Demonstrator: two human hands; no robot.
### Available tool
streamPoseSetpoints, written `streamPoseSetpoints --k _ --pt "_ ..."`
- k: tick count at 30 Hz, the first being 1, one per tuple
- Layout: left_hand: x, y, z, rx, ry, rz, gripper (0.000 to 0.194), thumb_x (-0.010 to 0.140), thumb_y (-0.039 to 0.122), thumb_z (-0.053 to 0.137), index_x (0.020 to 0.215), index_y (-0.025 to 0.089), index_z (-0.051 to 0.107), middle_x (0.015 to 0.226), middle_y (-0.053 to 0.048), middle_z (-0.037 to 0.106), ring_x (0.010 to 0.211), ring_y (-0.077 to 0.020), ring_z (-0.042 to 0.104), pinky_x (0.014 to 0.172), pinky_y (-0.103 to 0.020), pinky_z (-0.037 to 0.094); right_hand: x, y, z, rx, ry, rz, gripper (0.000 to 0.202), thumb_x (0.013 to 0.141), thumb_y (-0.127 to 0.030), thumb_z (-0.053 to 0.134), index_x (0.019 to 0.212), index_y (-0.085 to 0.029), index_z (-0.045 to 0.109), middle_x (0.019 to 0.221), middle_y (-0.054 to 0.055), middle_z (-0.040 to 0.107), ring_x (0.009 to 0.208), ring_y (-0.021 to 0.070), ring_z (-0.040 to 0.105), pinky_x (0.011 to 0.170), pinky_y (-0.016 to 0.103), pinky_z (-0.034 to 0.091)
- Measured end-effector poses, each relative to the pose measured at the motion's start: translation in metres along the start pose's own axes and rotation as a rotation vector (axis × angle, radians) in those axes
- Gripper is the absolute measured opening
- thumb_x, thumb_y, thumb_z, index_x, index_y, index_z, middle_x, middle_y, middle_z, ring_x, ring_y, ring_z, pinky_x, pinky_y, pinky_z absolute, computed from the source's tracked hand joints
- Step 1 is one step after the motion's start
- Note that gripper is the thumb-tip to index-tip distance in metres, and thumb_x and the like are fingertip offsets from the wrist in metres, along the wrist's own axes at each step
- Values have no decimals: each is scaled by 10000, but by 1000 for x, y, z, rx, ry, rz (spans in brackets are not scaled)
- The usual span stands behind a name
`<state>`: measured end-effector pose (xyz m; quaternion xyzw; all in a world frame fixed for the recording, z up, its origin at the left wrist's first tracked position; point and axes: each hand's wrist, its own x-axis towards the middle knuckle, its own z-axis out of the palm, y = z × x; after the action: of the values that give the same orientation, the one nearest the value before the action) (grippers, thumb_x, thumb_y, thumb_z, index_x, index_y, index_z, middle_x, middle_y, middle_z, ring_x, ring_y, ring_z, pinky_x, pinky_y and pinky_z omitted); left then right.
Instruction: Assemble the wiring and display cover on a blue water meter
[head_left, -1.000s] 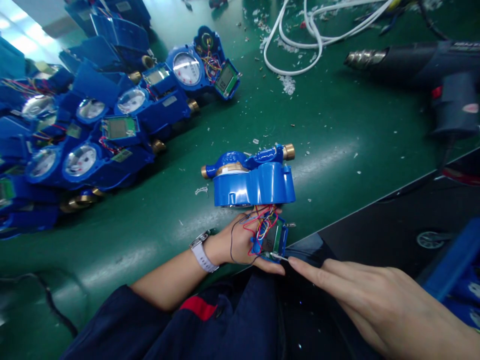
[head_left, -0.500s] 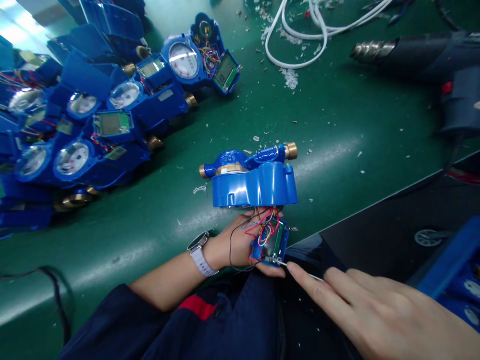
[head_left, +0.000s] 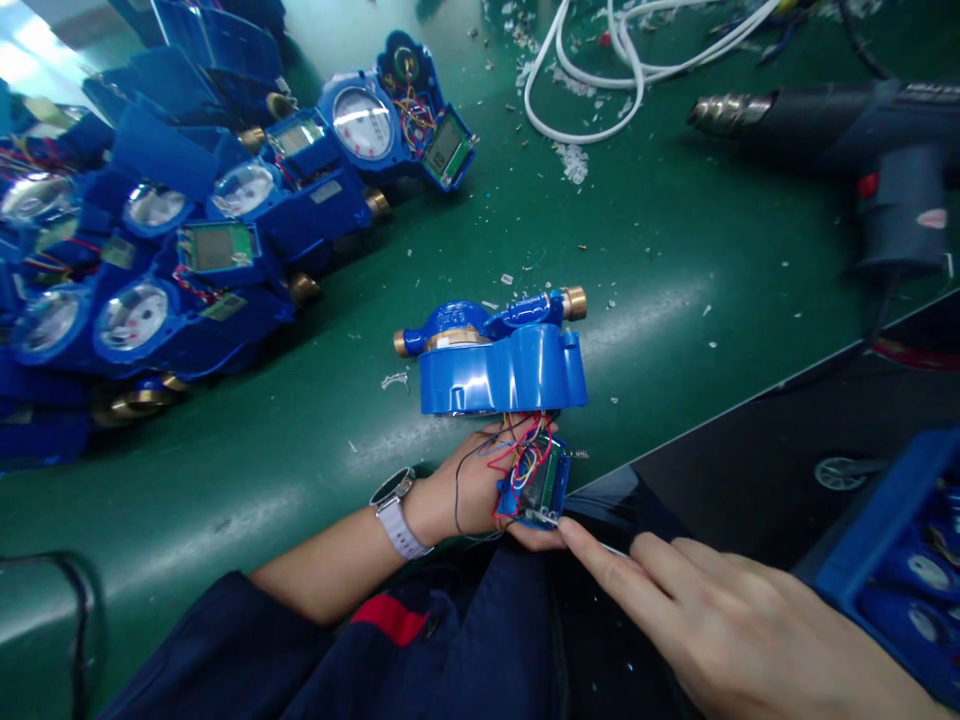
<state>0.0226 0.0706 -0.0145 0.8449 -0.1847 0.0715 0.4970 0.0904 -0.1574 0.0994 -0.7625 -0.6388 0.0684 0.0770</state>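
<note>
A blue water meter (head_left: 502, 375) with brass ends lies on its side near the table's front edge. Coloured wires run from it to a small blue housing with a green circuit board (head_left: 546, 480). My left hand (head_left: 472, 485), with a watch on the wrist, is closed around that housing from behind. In my right hand (head_left: 705, 610) is a thin metal tool (head_left: 615, 551), the index finger stretched along it. The tool's tip touches the lower end of the housing; its handle is hidden by my hand.
Several blue meters (head_left: 247, 190) crowd the green table (head_left: 525, 230) at the left. A heat gun (head_left: 825, 120) lies at the back right, near a white cable (head_left: 637, 100) and scraps. A blue crate (head_left: 847, 570) of meters stands at the lower right.
My right hand has moved slightly left and its index fingertip is closer to the board's end. The whole view has shifted slightly; my left hand still holds the housing.
</note>
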Motion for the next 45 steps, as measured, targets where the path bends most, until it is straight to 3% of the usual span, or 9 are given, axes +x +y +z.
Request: streamPoseSetpoints --k 9,14,19,24,28,32,35,39,45 --pt "-3 -3 0 59 -23 -3 817 786 447 652 1445 118 300 1424 -230 457 1330 -344 463 1066 -495 451 -7 -11 32 767 -38 308 569 916 -59 320 1435 -273 413 806 -19 690 531 75 595 523 143 501" --pt "-1 -2 0 52 -35 -3 864 762 452 675 1454 143 259 1421 -232 462 1321 -343 476 1058 -500 452 2 -11 27 624 -66 286 679 890 -23 301 1511 -292 244 1030 3 717 719 141 709 575 222 577" --pt "0 1 -3 41 -81 -94 882 721 500 703 1428 139 320 1396 -215 497 1316 -347 479 1077 -496 439 6 -6 26 499 -107 165 748 827 16 311 1516 -267 242 1006 18 726 620 176 703 495 267 578" --pt "1 2 -4 -53 -36 -88 809 739 467 705 1392 112 386 1415 -232 485 1338 -356 453 1103 -510 411 6 -8 36 792 -46 213 664 903 -3 287 1506 -280 258 1262 -3 623 969 125 686 858 253 580" --pt "1 2 -3 -45 2 -78 753 763 426 683 1389 125 392 1414 -213 493 1335 -335 463 1108 -502 407 8 -10 42 958 28 192 652 931 -15 268 1512 -306 225 1342 -32 561 1156 91 590 965 226 519" --pt "3 2 -2 -57 55 -42 766 745 445 704 1379 137 402 1407 -195 504 1309 -318 496 1099 -469 430 7 -11 45 969 37 232 595 951 -67 286 1499 -299 283 1148 -17 685 753 83 694 797 219 584" --pt "5 4 -1 -91 69 -56 719 756 429 701 1358 149 426 1373 -184 537 1285 -316 519 1086 -468 445 5 -11 49 973 43 263 543 969 -133 308 1479 -316 335 707 -60 677 426 77 509 508 180 511" --pt "7 10 1 -147 104 -99 716 723 490 727 1293 149 461 1279 -178 589 1212 -325 572 1020 -467 499 5 -12 56 1069 13 343 475 1000 -226 292 1463 -245 393 497 -60 428 429 95 398 410 190 329" --pt "8 15 4 -170 98 -176 800 624 550 795 1251 185 460 1246 -144 584 1173 -325 582 1026 -499 477 1 -13 60 1436 15 459 468 1031 -371 298 1462 -206 379 519 -68 363 446 80 362 441 189 313"
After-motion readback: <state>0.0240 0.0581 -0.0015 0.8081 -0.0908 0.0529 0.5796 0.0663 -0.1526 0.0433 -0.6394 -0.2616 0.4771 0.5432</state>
